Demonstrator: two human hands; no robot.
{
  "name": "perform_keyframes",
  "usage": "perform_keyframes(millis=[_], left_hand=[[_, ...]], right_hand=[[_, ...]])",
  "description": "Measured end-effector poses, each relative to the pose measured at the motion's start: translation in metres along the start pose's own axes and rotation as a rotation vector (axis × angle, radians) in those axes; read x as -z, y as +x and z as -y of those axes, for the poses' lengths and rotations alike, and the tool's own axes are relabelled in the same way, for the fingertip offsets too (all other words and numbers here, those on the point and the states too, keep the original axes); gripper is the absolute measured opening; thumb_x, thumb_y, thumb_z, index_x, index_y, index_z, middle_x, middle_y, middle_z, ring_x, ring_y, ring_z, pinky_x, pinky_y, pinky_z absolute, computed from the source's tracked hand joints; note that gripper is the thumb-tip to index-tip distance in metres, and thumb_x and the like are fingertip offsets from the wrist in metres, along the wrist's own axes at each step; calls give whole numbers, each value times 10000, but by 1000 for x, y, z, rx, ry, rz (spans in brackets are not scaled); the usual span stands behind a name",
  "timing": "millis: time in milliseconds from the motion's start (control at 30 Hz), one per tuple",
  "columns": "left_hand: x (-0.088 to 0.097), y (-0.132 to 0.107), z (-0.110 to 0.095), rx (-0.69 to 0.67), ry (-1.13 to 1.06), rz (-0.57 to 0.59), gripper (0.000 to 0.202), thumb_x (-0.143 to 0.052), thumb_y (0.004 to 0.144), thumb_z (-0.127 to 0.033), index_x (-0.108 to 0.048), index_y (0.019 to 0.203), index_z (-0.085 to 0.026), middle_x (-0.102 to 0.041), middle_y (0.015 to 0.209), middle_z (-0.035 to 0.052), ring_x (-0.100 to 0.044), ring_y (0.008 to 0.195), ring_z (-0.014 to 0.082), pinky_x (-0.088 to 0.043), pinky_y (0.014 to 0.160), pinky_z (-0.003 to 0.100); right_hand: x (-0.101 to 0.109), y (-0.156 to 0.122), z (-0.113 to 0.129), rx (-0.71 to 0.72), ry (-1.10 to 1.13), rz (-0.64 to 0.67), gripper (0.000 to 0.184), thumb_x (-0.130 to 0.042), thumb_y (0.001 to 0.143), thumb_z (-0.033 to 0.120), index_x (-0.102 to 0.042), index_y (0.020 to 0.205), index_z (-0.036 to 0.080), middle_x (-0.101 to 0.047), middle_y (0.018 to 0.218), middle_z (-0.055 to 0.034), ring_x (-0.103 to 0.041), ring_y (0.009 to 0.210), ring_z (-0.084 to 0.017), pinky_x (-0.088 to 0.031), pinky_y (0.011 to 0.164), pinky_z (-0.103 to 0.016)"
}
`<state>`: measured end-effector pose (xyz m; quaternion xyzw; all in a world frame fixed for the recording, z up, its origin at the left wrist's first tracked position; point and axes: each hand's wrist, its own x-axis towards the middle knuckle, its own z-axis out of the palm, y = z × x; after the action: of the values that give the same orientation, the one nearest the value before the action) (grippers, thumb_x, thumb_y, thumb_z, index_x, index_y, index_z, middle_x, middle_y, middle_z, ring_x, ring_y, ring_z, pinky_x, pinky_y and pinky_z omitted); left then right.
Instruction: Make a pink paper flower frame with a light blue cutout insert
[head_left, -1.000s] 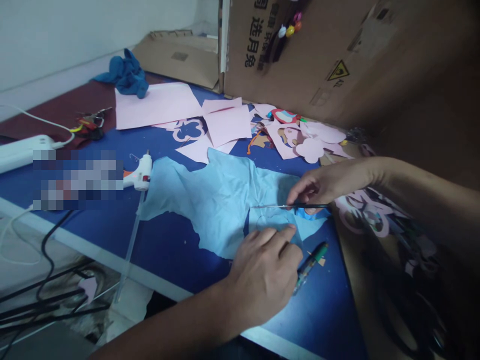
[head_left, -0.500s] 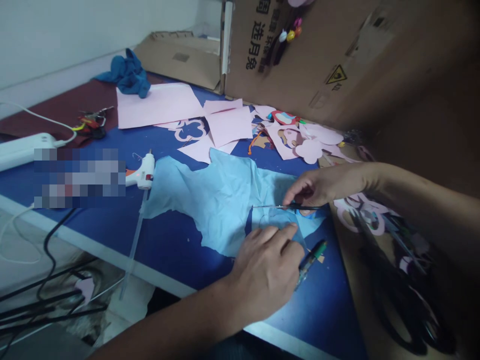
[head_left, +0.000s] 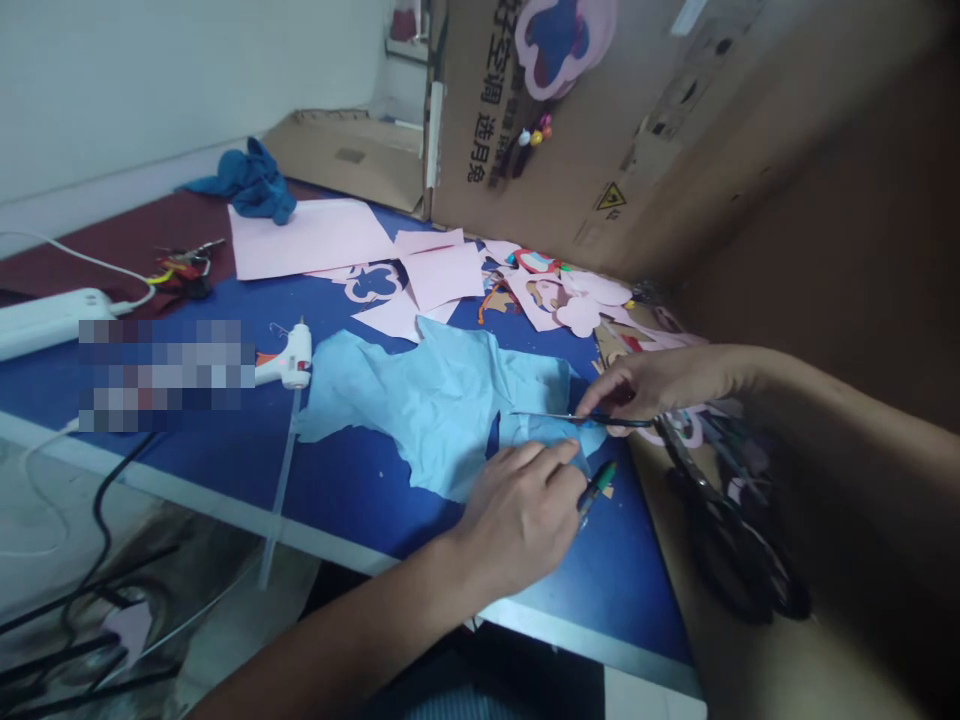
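A crumpled light blue cloth (head_left: 427,400) lies spread over the blue tabletop. My left hand (head_left: 525,515) rests on its near right part, fingers bent and closed on the cloth. My right hand (head_left: 649,385) is closed around the dark handles of slim scissors (head_left: 547,415), their thin blades pointing left across the cloth. Between the blades and my left fingers lies a cloth flap. A pen with a green end (head_left: 604,477) lies by my left fingers. Whether the blades are apart is too small to tell.
A white glue gun (head_left: 295,358) with a long glue stick stands left of the cloth. Pink sheets (head_left: 442,272) and cut-out shapes lie behind. Large black-handled scissors (head_left: 735,560) lie at right on cardboard. A tall carton (head_left: 525,150) walls the back; a power strip (head_left: 56,318) sits left.
The view has tilted up and shifted, showing more of the carton. Both hands keep nearly the same pose at the cloth, and the scissors stay in my right hand.
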<state>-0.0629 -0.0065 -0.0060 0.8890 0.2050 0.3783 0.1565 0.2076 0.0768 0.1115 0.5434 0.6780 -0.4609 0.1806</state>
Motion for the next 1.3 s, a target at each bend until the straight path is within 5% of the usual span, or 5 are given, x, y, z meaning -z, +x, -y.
perform_keyframes(millis=[300, 467, 667, 967, 1300], left_hand=[[-3, -3, 4, -11, 29, 47, 154, -520, 1002, -148, -669, 962, -158, -754, 1273, 125, -717, 1017, 245, -605, 870, 431], [-3, -3, 4, -28, 39, 27, 160, -513, 998, -142, -668, 964, -158, -761, 1273, 109, -714, 1005, 245, -600, 864, 423], [-4, -2, 3, -24, 58, 44, 149, -526, 990, -147, -671, 957, -160, -758, 1291, 108, -709, 1004, 244, -592, 856, 419], [-3, -1, 0, -33, 48, 65, 183, -512, 1014, -159, -683, 949, -157, -754, 1313, 114, -713, 1021, 247, -592, 840, 428], [-3, -3, 0, -30, 34, 77, 173, -526, 1006, -162, -698, 988, -162, -748, 1339, 112, -712, 1025, 247, -595, 846, 428]], right_hand=[[-14, -23, 10, -22, -38, -39, 646, -734, 877, 572, -783, 1350, 135, -706, 958, -72, -557, 834, -204, -437, 753, -305], [-11, -16, 21, 8, -31, -27, 650, -757, 842, 511, -794, 1330, 83, -771, 1011, -103, -591, 847, -211, -452, 762, -305], [-6, 5, 12, 14, -2, -33, 642, -832, 747, 584, -854, 1249, 184, -813, 1048, -90, -677, 899, -266, -492, 773, -314], [-3, 19, 26, 39, -17, -10, 747, -829, 755, 518, -788, 1324, 36, -754, 963, -100, -579, 842, -219, -453, 762, -318], [-5, 23, 28, 21, -9, -12, 773, -808, 750, 549, -785, 1340, 51, -737, 911, -81, -546, 803, -217, -434, 745, -337]])
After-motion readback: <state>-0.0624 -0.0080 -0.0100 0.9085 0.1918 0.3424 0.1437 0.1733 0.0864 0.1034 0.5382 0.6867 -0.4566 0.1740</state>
